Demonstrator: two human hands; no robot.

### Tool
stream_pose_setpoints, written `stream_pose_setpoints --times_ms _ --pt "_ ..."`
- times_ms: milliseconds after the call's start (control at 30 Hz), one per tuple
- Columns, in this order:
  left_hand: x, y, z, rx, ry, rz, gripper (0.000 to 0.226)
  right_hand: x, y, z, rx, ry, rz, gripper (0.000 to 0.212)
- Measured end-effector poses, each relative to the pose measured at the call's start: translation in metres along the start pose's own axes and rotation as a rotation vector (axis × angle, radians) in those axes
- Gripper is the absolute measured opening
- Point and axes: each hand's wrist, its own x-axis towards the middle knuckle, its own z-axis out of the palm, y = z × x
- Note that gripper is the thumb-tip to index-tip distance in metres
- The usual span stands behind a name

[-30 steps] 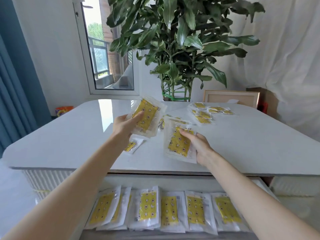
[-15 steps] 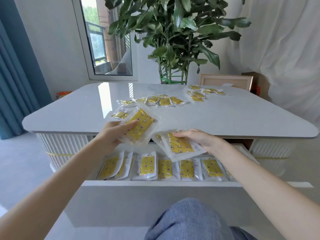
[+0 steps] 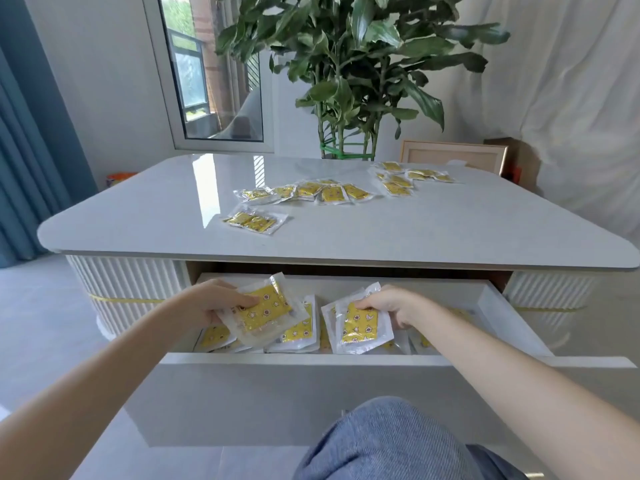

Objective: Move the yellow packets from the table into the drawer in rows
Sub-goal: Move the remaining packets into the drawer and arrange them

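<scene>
Both hands are down inside the open white drawer. My left hand grips a small stack of yellow packets in clear wrappers, tilted over the drawer's left half. My right hand holds another yellow packet over the middle. Below them a row of yellow packets lies on the drawer floor, partly hidden by my hands. Several more yellow packets stay on the grey table: a pair near the front, a cluster in the middle, and a group at the back right.
A large potted plant stands behind the table beside a wooden frame. A window and blue curtain are on the left. My knee in blue jeans is in front of the drawer's front panel.
Both hands have come down from above the table's front edge into the drawer, carrying their packets with them. The camera has pulled back and tilted down.
</scene>
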Motion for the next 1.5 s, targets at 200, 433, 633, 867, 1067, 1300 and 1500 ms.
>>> stream_pose_setpoints --times_ms 200,433,633,867,1067,1300,1500 --pt "0.027 0.004 0.019 -0.088 0.025 -0.080 0.005 0.030 0.003 0.009 0.086 0.042 0.074 0.007" --pt "0.049 0.004 0.035 -0.153 -0.007 -0.109 0.018 0.046 0.006 0.013 -0.004 0.118 0.031 0.026" --pt "0.058 0.009 0.047 -0.183 -0.012 -0.125 0.005 0.047 0.010 -0.009 -0.261 0.261 -0.008 0.027" --pt "0.063 0.014 0.076 -0.132 -0.069 -0.121 0.005 0.044 0.022 -0.055 -0.340 0.368 0.031 0.018" --pt "0.068 0.020 0.100 -0.113 -0.100 -0.138 0.005 0.050 0.024 -0.062 -0.130 0.365 -0.004 0.033" --pt "0.068 0.022 0.114 -0.223 -0.123 -0.187 0.010 0.042 0.024 -0.056 -0.101 0.195 -0.146 0.033" --pt "0.064 0.025 0.127 -0.413 -0.183 -0.240 0.007 0.022 0.022 -0.050 0.243 -0.136 -0.021 0.045"
